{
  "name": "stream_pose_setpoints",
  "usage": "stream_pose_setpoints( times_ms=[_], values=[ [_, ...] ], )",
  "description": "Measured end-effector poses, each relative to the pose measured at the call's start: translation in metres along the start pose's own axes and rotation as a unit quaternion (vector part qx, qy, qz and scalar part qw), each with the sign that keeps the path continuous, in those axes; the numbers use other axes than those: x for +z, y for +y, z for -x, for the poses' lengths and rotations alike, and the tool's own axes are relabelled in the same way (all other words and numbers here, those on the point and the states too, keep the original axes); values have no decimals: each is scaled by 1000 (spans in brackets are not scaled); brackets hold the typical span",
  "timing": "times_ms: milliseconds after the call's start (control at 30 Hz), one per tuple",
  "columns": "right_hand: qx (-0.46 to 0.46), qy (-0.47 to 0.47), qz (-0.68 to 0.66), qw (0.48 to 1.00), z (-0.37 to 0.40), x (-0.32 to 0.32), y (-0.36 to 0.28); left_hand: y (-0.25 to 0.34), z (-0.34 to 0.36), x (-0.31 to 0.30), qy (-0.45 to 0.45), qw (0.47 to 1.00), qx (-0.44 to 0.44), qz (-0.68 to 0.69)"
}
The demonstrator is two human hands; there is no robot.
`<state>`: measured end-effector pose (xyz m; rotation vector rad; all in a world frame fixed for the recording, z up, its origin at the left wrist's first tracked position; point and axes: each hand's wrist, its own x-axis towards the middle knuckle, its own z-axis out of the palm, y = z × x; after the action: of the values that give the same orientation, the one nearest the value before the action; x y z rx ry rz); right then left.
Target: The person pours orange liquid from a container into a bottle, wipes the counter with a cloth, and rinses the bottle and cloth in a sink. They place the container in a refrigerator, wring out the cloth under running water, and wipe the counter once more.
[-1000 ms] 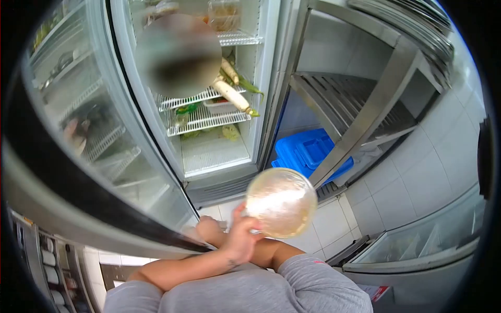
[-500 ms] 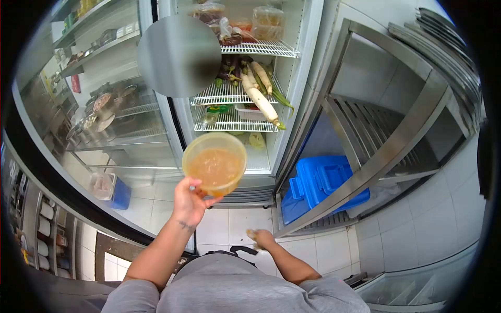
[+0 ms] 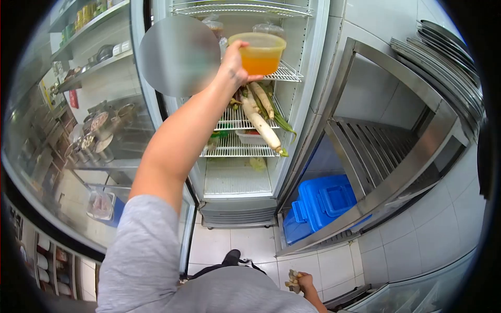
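My left hand (image 3: 234, 65) is closed on the rim and side of a round plastic tub (image 3: 263, 56), which is about half full of orange liquid. The arm reaches up, and the tub is in front of a wire shelf (image 3: 289, 73) of the open fridge, hiding part of it. White radishes (image 3: 262, 125) lie on the shelf below, their leafy ends poking over its edge. Low at my right side, my right hand (image 3: 307, 284) grips a knobbly pale-brown lump (image 3: 293, 281), whose kind I cannot make out.
The glass fridge door (image 3: 99, 130) stands swung out on the left. To the right is a steel rack (image 3: 396, 156) with a blue lidded bin (image 3: 321, 203) under it and stacked trays (image 3: 443, 73) above. Bagged tubs (image 3: 269, 30) sit on the upper fridge shelf.
My left hand has lifted the tub upward and to the right, to the upper fridge shelf. My right hand has moved lower and to the right, still holding the lump. The view has shifted slightly.
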<state>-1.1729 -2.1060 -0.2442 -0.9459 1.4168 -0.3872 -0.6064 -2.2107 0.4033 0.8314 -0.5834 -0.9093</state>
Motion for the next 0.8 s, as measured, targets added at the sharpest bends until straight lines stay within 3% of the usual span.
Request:
stream_pose_setpoints(
  times_ms=[67,167,233,300,333,400,433,500,533,600,633,667,733,767,800],
  values=[
    [10,63,-15,998,29,2,-14,0,-58,9,9,1000,-4,-16],
    [-65,116,201,971,65,0,-30,-11,-160,11,22,999,-25,-26],
    [-18,124,193,973,78,-1,-36,-27,-203,17,25,998,-57,-29],
    [15,134,176,975,90,1,-42,-46,-229,24,190,981,-36,-34],
    [25,139,170,975,96,2,-48,-54,-253,22,184,981,-43,-33],
    [38,143,161,976,105,4,-57,-64,-295,20,139,985,49,89],
    [42,145,158,976,108,4,-59,-49,-251,38,142,982,77,102],
    [45,135,162,976,110,6,-58,-55,-198,42,26,995,72,58],
    [44,127,167,977,110,4,-56,-81,-159,43,40,979,198,9],
    [40,100,186,977,104,-2,-47,-142,-68,28,-73,971,228,23],
    [43,93,197,975,101,-8,-43,-180,-32,3,-120,948,278,-97],
    [40,77,221,971,93,-16,-37,-226,3,-23,-141,963,222,-62],
    [36,41,278,959,76,-32,-23,-309,73,-89,-104,915,228,-316],
    [31,20,315,948,68,-43,-16,-331,113,-120,-87,886,100,-444],
    [22,0,356,934,57,-55,-7,-377,152,-169,-44,893,-2,-448]
  ],
)
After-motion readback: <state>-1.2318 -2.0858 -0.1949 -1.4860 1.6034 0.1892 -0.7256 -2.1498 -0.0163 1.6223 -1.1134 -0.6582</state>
